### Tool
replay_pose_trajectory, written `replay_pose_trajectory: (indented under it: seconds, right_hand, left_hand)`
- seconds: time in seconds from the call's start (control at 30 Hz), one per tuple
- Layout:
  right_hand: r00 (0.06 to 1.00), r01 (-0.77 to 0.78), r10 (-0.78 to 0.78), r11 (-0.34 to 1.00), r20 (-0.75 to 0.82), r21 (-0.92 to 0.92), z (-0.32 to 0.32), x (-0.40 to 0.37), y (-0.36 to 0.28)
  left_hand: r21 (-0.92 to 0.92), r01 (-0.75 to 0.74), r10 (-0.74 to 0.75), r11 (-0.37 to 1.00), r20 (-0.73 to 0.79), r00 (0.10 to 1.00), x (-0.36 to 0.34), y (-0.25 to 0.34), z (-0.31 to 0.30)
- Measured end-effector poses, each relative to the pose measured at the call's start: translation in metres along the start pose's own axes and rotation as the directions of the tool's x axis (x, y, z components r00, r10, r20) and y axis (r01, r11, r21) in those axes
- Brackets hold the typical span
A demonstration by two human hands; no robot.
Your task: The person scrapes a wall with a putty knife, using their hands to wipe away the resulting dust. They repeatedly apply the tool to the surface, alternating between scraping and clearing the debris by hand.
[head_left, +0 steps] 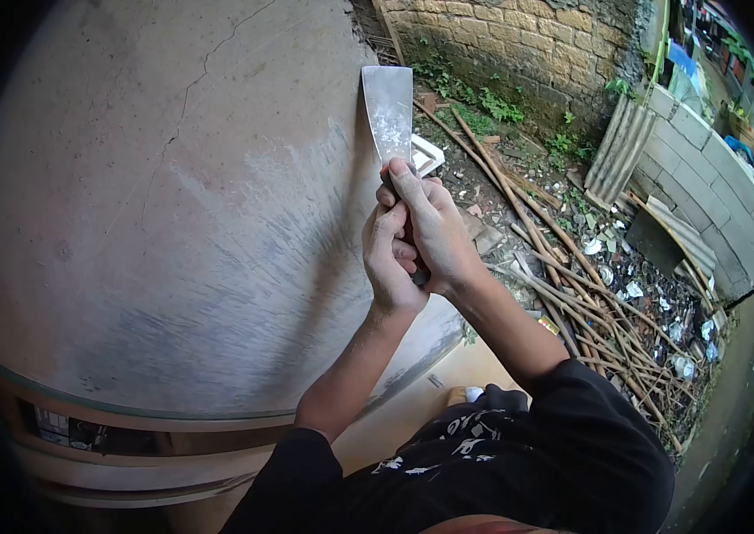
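Note:
A scraper with a wide metal blade (388, 111) points away from me, its blade upright beside the edge of the scraped wall (243, 249). Both hands are wrapped round its dark handle. My left hand (387, 258) closes on the handle from the left, lower down. From the right, my right hand (433, 227) grips it too, the thumb lying up near the base of the blade. Pale dust covers the fingers. The wall shows grey scrape marks and a long crack; whether the blade touches it I cannot tell.
Bamboo poles (572, 294) lie in a heap at the right among litter. A brick wall (519, 44) stands behind, a grey block wall (706, 169) at the far right, with corrugated sheets (621, 151) leaning there. A window opening (83, 432) is at the lower left.

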State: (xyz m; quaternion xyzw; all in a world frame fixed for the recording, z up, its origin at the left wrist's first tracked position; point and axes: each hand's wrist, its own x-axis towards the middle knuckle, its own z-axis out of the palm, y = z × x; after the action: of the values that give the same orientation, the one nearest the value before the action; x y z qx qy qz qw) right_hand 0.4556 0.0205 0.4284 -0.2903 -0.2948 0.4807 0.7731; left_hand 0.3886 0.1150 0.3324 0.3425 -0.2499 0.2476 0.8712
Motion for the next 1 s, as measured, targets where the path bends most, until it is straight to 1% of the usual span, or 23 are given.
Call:
replay_pose_trajectory:
  seconds: [0.03, 0.07, 0.1, 0.13, 0.17, 0.23, 0.27, 0.3, 0.33, 0.37, 0.4, 0.47, 0.57, 0.6, 0.63, 0.67, 0.7, 0.77, 0.83, 0.9, 0.93, 0.97, 1.0]
  right_hand:
    - [1.0, 0.017, -0.017, 1.0, -0.017, -0.017, 0.0, 0.0, -0.003]
    - [0.999, -0.049, 0.049, 0.998, -0.016, -0.045, -0.006, -0.011, 0.004]
    - [0.994, -0.109, 0.108, 0.991, -0.015, -0.075, -0.017, -0.027, 0.019]
    - [0.99, -0.141, 0.138, 0.981, -0.035, -0.133, -0.032, -0.035, 0.044]
    - [0.99, -0.13, 0.116, 0.968, -0.079, -0.213, -0.03, -0.034, 0.051]
    - [0.984, -0.177, 0.173, 0.979, -0.046, -0.104, -0.024, -0.031, 0.034]
    - [0.998, -0.067, 0.068, 0.981, -0.006, -0.18, -0.02, -0.02, 0.021]
    - [0.999, 0.042, -0.046, 0.984, -0.019, -0.172, -0.015, -0.006, 0.017]
    - [0.995, 0.078, -0.09, 0.961, -0.035, -0.267, -0.009, -0.004, -0.001]
    - [0.989, 0.121, -0.143, 0.922, -0.033, -0.367, -0.002, -0.005, -0.018]
    - [0.99, 0.123, -0.142, 0.92, -0.024, -0.371, -0.002, -0.008, -0.018]
    - [0.947, 0.276, -0.322, 0.801, 0.006, -0.532, -0.005, -0.016, -0.008]
    - [0.95, 0.259, -0.312, 0.781, 0.004, -0.569, -0.02, -0.05, 0.015]
    - [0.95, 0.263, -0.313, 0.782, 0.009, -0.565, -0.024, -0.052, 0.028]
    - [0.878, 0.38, -0.475, 0.627, 0.052, -0.68, -0.025, -0.054, 0.039]
    - [0.782, 0.462, -0.612, 0.439, 0.12, -0.77, -0.026, -0.056, 0.046]
    - [0.785, 0.461, -0.608, 0.447, 0.118, -0.766, -0.028, -0.059, 0.049]
    - [0.883, 0.272, -0.465, 0.611, -0.059, -0.744, -0.022, -0.068, 0.041]
    - [0.891, 0.237, -0.447, 0.611, -0.083, -0.755, -0.023, -0.069, 0.044]
    - [0.876, 0.179, -0.469, 0.528, -0.11, -0.83, -0.02, -0.072, 0.046]
    - [0.855, 0.238, -0.516, 0.471, -0.046, -0.85, -0.022, -0.07, 0.049]
    - [0.859, 0.234, -0.51, 0.473, -0.047, -0.85, -0.023, -0.073, 0.049]
    - [0.886, 0.206, -0.463, 0.445, -0.027, -0.871, -0.022, -0.077, 0.045]
  left_hand:
    - [-0.073, 0.017, -0.004, 0.997, 0.165, 0.986, 0.006, -0.001, -0.001]
    - [0.427, -0.007, 0.127, 0.904, -0.253, 0.959, 0.005, -0.014, 0.044]
    - [0.786, 0.177, 0.428, 0.592, -0.493, 0.758, -0.007, -0.032, 0.093]
    - [0.462, 0.147, 0.241, 0.875, -0.678, 0.695, -0.023, -0.041, 0.095]
    - [0.494, 0.16, 0.242, 0.854, -0.651, 0.719, -0.028, -0.042, 0.095]
    - [0.47, 0.194, 0.216, 0.861, -0.683, 0.697, -0.02, -0.034, 0.096]
    - [0.49, 0.177, 0.255, 0.853, -0.689, 0.679, -0.002, -0.03, 0.094]
    - [0.47, 0.171, 0.247, 0.866, -0.699, 0.671, 0.009, -0.023, 0.083]
    - [0.485, 0.221, 0.14, 0.846, -0.602, 0.786, 0.02, -0.013, 0.074]
    - [0.492, 0.206, 0.171, 0.846, -0.616, 0.769, 0.032, -0.014, 0.079]
    - [0.494, 0.178, 0.173, 0.851, -0.584, 0.793, 0.032, -0.018, 0.083]
    - [0.506, 0.144, 0.186, 0.851, -0.545, 0.817, 0.024, -0.03, 0.092]
    - [0.413, -0.107, 0.295, 0.904, -0.423, 0.857, -0.018, -0.059, 0.102]
    - [0.404, -0.094, 0.267, 0.91, -0.398, 0.878, -0.025, -0.061, 0.099]
    - [0.393, -0.076, 0.237, 0.916, -0.379, 0.895, -0.032, -0.063, 0.098]
    - [0.336, -0.091, 0.216, 0.938, -0.358, 0.908, -0.036, -0.065, 0.097]
    - [0.341, -0.088, 0.218, 0.936, -0.364, 0.906, -0.037, -0.065, 0.097]
    - [0.328, -0.058, 0.195, 0.943, -0.403, 0.894, -0.039, -0.065, 0.097]
    - [0.313, -0.03, 0.171, 0.949, -0.436, 0.884, -0.04, -0.064, 0.097]
    - [0.294, -0.004, 0.148, 0.956, -0.467, 0.872, -0.041, -0.064, 0.098]
    - [0.281, 0.006, 0.136, 0.96, -0.485, 0.864, -0.041, -0.064, 0.097]
    - [0.267, 0.015, 0.126, 0.964, -0.502, 0.856, -0.042, -0.064, 0.097]
    - [0.252, 0.021, 0.117, 0.967, -0.517, 0.848, -0.043, -0.063, 0.097]
